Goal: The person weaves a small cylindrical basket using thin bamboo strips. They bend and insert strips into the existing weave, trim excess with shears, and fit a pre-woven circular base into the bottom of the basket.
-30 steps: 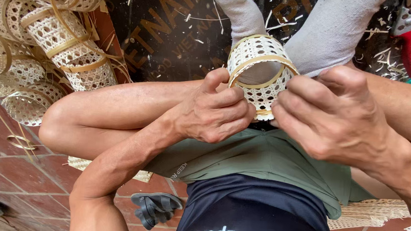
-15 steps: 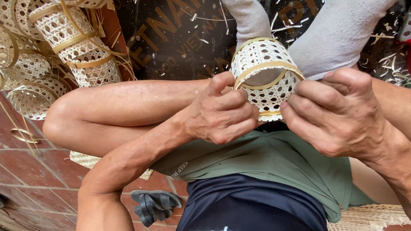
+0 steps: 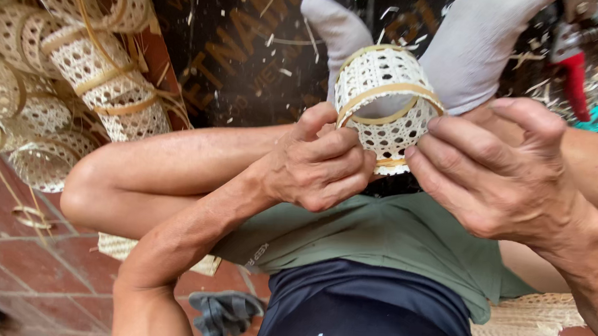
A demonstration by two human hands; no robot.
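Observation:
A small round basket (image 3: 382, 97) of pale openwork weave, ringed by a tan strip, sits between both of my hands above my lap. My left hand (image 3: 320, 166) is curled around its lower left side. My right hand (image 3: 499, 168) grips its lower right side, fingers pressed to the weave. The basket's bottom edge is hidden behind my fingers. My two feet in grey socks (image 3: 462, 46) rest just behind the basket on a dark board (image 3: 251, 52).
A pile of finished woven baskets (image 3: 60, 74) lies at the left on the red tile floor (image 3: 18, 268). A grey glove (image 3: 222, 313) lies by my hip. Red-handled cutters (image 3: 576, 68) sit at the far right among cane scraps. A woven mat (image 3: 527, 317) is under me.
The basket and both hands sit slightly lower and further right in view. My grip on it looks unchanged.

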